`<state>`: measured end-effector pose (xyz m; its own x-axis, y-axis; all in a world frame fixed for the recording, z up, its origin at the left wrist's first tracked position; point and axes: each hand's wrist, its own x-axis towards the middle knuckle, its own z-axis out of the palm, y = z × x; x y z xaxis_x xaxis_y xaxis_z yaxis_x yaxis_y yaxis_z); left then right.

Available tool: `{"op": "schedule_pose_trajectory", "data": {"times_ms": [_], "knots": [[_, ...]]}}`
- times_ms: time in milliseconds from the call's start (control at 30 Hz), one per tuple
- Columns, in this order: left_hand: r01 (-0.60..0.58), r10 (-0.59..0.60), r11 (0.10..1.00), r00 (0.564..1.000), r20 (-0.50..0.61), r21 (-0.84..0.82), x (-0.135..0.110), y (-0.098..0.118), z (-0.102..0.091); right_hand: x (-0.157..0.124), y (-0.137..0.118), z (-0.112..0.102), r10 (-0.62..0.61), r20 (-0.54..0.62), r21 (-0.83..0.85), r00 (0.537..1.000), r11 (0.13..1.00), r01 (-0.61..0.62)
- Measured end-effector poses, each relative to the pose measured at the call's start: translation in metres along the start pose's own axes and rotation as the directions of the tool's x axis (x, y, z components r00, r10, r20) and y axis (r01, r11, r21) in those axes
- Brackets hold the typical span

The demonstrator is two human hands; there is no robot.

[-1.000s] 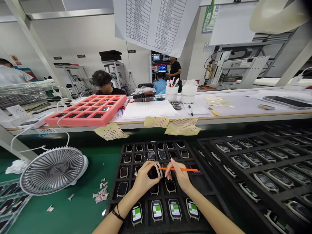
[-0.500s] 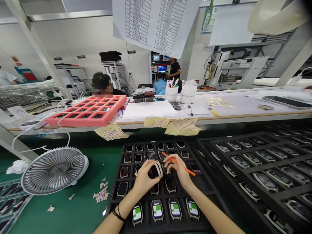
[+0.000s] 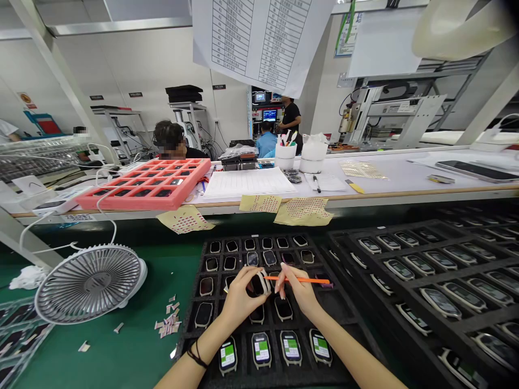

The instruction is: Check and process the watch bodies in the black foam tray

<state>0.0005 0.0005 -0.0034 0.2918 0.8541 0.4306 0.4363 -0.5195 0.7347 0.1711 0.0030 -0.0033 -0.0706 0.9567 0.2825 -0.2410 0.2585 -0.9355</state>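
My left hand (image 3: 240, 298) is closed around a small smartwatch body (image 3: 259, 283) with a white rim, held just above a black foam tray (image 3: 190, 308). My right hand (image 3: 299, 294) pinches a thin orange stick (image 3: 304, 280) that lies level, its left tip against the side of the held watch. The tray holds rows of watch bodies; the nearest row (image 3: 275, 348) shows lit green and white screens.
A white desk fan (image 3: 90, 282) lies face up on the green mat at left, beside paper scraps (image 3: 168, 321). More black trays of watches (image 3: 430, 275) fill the right. A red tray (image 3: 148, 182), papers and cups sit on the shelf behind. Other people work beyond.
The orange stick tilted steeply half a second ago with my right hand raised; now it lies level again, its tip at the watch. My left hand has kept still.
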Motion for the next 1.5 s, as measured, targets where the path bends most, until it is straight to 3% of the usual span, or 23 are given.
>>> {"op": "schedule_pose_trajectory", "data": {"times_ms": [700,1500], "knots": [[0.078,-0.076,0.996,0.996,0.039,-0.054,-0.001,-0.001,0.0006,-0.0028,0.0028,-0.0009,-0.025,0.036,-0.022,0.999,0.999,0.026],[0.037,-0.037,0.999,0.998,0.048,0.009,-0.0016,-0.0006,0.0,-0.0044,0.0056,0.0006,-0.005,0.001,-0.079,1.0,0.997,0.005]]}}
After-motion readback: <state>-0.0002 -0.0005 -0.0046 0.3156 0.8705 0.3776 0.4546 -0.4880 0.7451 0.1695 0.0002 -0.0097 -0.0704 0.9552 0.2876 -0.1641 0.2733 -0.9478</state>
